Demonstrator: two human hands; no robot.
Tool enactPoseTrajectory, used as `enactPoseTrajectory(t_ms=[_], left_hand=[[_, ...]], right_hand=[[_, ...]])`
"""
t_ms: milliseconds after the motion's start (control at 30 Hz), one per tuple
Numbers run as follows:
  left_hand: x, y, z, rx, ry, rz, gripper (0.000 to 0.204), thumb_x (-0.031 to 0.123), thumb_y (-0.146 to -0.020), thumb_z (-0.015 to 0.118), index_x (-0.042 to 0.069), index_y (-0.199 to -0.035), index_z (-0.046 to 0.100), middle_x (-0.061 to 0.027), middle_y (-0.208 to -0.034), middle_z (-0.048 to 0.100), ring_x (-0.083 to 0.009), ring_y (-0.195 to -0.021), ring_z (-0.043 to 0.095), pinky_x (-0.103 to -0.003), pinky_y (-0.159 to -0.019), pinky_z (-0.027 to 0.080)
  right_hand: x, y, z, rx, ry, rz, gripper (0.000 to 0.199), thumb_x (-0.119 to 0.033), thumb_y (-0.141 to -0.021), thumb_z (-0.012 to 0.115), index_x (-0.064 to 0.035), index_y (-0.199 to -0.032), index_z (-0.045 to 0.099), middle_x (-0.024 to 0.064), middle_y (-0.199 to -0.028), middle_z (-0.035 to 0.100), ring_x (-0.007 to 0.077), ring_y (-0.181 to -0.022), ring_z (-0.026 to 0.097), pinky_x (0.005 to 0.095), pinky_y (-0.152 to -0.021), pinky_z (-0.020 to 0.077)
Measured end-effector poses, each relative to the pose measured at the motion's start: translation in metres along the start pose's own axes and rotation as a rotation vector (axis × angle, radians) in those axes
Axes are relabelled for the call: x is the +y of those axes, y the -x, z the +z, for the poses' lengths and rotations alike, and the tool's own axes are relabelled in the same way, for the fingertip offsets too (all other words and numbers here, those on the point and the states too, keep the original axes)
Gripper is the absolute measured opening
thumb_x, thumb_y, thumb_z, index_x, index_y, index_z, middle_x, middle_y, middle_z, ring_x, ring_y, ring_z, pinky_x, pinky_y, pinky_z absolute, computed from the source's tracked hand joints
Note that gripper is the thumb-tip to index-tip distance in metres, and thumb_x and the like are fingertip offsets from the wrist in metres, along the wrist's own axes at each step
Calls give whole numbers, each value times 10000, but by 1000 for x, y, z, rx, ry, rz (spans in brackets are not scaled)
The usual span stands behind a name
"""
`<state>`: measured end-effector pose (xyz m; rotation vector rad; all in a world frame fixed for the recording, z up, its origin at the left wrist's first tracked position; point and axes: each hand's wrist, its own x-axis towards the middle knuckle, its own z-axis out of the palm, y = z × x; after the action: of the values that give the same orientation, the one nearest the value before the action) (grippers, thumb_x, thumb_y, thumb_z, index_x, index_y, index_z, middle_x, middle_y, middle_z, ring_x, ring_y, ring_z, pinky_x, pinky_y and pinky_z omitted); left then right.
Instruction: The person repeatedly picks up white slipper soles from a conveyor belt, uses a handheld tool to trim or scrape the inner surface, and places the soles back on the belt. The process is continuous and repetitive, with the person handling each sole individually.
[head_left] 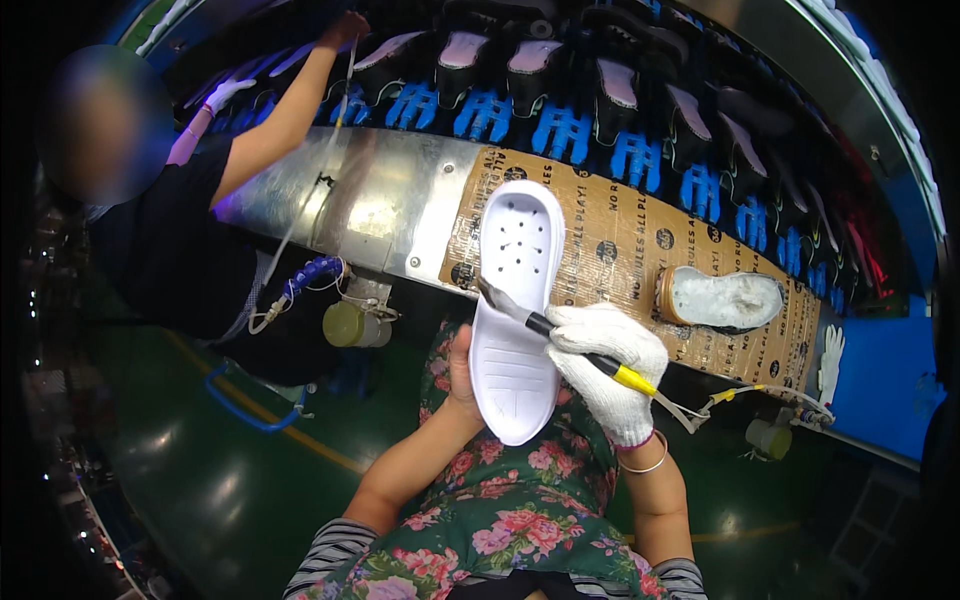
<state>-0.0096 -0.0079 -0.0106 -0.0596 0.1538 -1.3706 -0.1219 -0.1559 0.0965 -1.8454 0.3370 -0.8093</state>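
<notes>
A white shoe sole (514, 362) with small holes in its toe half is held up in front of me, toe end away. My bare left hand (463, 370) is closed around its heel half from below; most of the fingers are hidden behind it. In a white knit glove, my right hand (610, 362) grips a brush (545, 325) with a black and yellow handle and a thin tube trailing from its end. The bristles lie against the sole's left edge, near the middle.
Cardboard (600, 230) covers part of the metal bench (300, 190). On it stands a pot (725, 298) crusted with white residue. Dark shoe uppers (530, 65) hang on blue holders along the far side. A co-worker (180, 200) reaches in at left. A white glove (830, 362) lies at right.
</notes>
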Motion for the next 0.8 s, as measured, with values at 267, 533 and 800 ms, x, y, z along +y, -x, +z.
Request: enactPoseTrajectory(t_ms=[267,533,800], left_hand=[[-6,-12,20,54,-88,119,1111,928,-850,440,124,-1611,345,-158,-1529,522,-348,-1360,564,-554,-1122,486],[-12,-12,16,65,-194,170,1102,917,-872,418,116,-1622,322,-138,-1535,526,-324,-1360,568,-516,-1135,482],[-18,0,6,247,-590,97,1019,818,-905,518,181,-1659,263,-132,-1636,405,-339,-1475,446,-528,-1223,375]], right_hand=[[-16,-16,-12,-3,141,-155,229,-23,-727,855,-68,-945,801,148,-1025,799,301,-872,753,394,-808,582],[-20,-36,-13,-11,288,-335,305,-17,-705,843,-78,-1001,804,150,-1056,792,311,-910,759,390,-809,592],[-16,-27,0,-117,435,-449,404,-29,-685,827,-92,-1083,794,136,-1107,775,321,-963,757,414,-822,593]])
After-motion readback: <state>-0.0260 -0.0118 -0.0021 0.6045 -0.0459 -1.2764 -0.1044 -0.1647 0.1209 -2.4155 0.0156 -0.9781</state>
